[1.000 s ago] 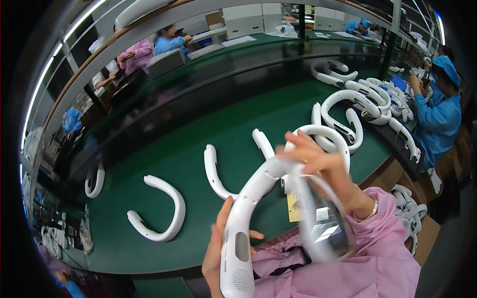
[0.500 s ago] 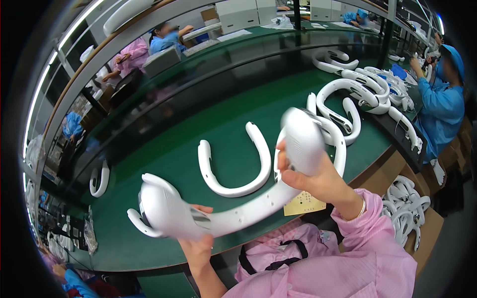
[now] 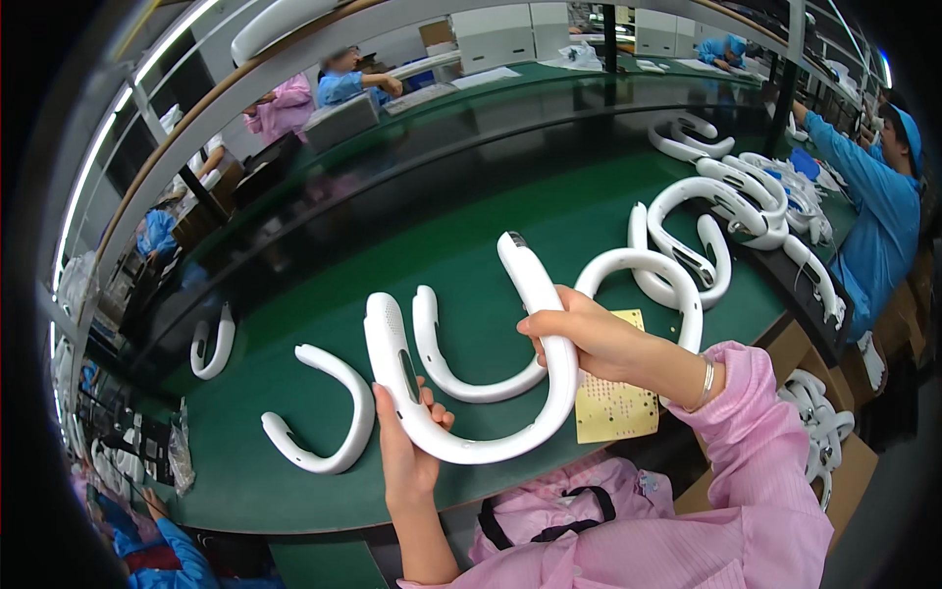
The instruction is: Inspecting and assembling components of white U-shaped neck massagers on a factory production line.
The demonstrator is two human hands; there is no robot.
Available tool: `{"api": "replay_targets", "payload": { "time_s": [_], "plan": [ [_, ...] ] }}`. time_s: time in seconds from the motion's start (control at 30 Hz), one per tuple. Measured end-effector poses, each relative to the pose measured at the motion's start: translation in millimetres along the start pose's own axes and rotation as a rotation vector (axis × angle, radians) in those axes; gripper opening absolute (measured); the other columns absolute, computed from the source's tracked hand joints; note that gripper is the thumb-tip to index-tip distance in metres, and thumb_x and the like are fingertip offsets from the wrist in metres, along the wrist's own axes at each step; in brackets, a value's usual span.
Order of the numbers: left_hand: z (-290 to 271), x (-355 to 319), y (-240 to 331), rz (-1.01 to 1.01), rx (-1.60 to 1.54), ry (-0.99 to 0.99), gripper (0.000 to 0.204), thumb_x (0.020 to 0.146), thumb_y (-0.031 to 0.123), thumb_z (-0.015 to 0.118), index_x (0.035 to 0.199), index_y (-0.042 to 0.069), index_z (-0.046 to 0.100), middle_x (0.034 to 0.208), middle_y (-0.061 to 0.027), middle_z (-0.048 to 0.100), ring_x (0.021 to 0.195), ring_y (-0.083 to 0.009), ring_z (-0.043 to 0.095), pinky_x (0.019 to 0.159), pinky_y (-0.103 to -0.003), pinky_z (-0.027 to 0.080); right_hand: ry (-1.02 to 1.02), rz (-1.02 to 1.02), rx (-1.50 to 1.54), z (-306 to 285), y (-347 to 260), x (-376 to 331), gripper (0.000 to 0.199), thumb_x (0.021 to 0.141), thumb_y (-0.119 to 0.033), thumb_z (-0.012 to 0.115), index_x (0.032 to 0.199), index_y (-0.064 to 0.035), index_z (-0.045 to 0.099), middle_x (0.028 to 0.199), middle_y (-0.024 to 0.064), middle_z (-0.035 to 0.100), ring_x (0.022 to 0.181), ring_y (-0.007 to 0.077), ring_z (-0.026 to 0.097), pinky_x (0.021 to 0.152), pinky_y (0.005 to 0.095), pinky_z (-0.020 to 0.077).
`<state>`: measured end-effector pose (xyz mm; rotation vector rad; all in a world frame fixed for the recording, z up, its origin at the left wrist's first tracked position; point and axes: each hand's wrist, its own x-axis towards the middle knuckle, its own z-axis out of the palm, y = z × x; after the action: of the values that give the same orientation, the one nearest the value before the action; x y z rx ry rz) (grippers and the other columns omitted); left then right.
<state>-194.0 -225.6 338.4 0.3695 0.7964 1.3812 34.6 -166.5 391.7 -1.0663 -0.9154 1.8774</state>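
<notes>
Both my hands hold one white U-shaped neckband device point(image 3: 471, 447) above the green table point(image 3: 324, 294), its open ends pointing away from me. My left hand point(image 3: 407, 456) grips its left arm from below, near a dark slot. My right hand point(image 3: 589, 339) clasps its right arm near the bend. Behind the held piece another white U-shaped band point(image 3: 461, 378) lies flat on the table. A third one point(image 3: 329, 427) lies to the left of my left hand. A yellow perforated card point(image 3: 613, 407) rests at the table's near edge under my right wrist.
More white bands point(image 3: 687, 245) crowd the table's right side, where a person in blue point(image 3: 873, 206) works. One band point(image 3: 211, 344) lies at the far left. A box of bands point(image 3: 819, 422) sits by my right elbow. Other people sit at benches behind.
I have turned the held band from lying sideways across my chest to upright, with its open ends facing away. My left hand moved right and up along its arm.
</notes>
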Motion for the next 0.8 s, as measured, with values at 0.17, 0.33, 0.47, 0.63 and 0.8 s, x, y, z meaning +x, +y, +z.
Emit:
{"api": "replay_targets", "payload": {
  "time_s": [0.17, 0.33, 0.47, 0.63, 0.8],
  "plan": [
    [-2, 7, -6, 0.191, -0.129, 0.172, 0.041, 0.093, 0.039, 0.043, 0.12, 0.008, 0.042, 0.102, -0.0061, 0.053, 0.083, -0.0194, 0.055, 0.087, -0.047, 0.046, 0.047, -0.186, 0.128, 24, 17, 23, 0.043, 0.075, -0.005, 0.064, 0.108, -0.0033, 0.037, 0.087, 0.006, 0.048, 0.074, 0.0131, 0.052, 0.068, 0.028, 0.0467],
    [21, 26, -19, 0.254, -0.243, 0.078, 0.04, 0.085, 0.004, 0.05, 0.121, 0.007, 0.036, 0.08, -0.0051, 0.05, 0.068, -0.017, 0.054, 0.072, -0.037, 0.046, -0.21, -0.168, 0.342, 25, 49, 28, 0.05, 0.086, -0.038, 0.053, 0.124, -0.0099, 0.037, 0.114, 0.0156, 0.047, 0.113, 0.0276, 0.044, 0.096, 0.0474, 0.036],
    [-7, 32, 17, 0.175, -0.237, -0.034, 0.042, 0.075, -0.001, 0.051, 0.116, 0.003, 0.042, 0.069, -0.0028, 0.046, 0.055, -0.0134, 0.046, 0.054, -0.029, 0.042, -0.691, 0.239, 0.313, -20, 11, 26, 0.094, 0.076, -0.077, 0.014, 0.128, -0.0056, 0.044, 0.134, 0.0237, 0.037, 0.124, 0.0355, 0.037, 0.102, 0.0559, 0.0282],
    [8, 39, 19, 0.266, 0.067, 0.147, 0.034, 0.073, 0.004, 0.055, 0.105, -0.003, 0.049, 0.065, -0.0022, 0.044, 0.05, -0.0097, 0.043, 0.045, -0.023, 0.036, -0.778, -0.336, -1.352, 12, -2, 11, 0.049, 0.083, -0.026, 0.057, 0.119, 0.0058, 0.045, 0.1, 0.0235, 0.058, 0.085, 0.0336, 0.063, 0.065, 0.0391, 0.0531],
    [12, 52, 23, 0.297, 0.129, 0.183, 0.039, 0.067, 0.003, 0.052, 0.105, -0.006, 0.047, 0.069, -0.0035, 0.044, 0.052, -0.0085, 0.041, 0.043, -0.021, 0.035, -0.54, -0.299, -1.7, 34, 12, 6, 0.045, 0.066, -0.01, 0.066, 0.106, 0.0005, 0.047, 0.083, 0.0183, 0.06, 0.072, 0.0355, 0.063, 0.06, 0.043, 0.051]
  ]
}}
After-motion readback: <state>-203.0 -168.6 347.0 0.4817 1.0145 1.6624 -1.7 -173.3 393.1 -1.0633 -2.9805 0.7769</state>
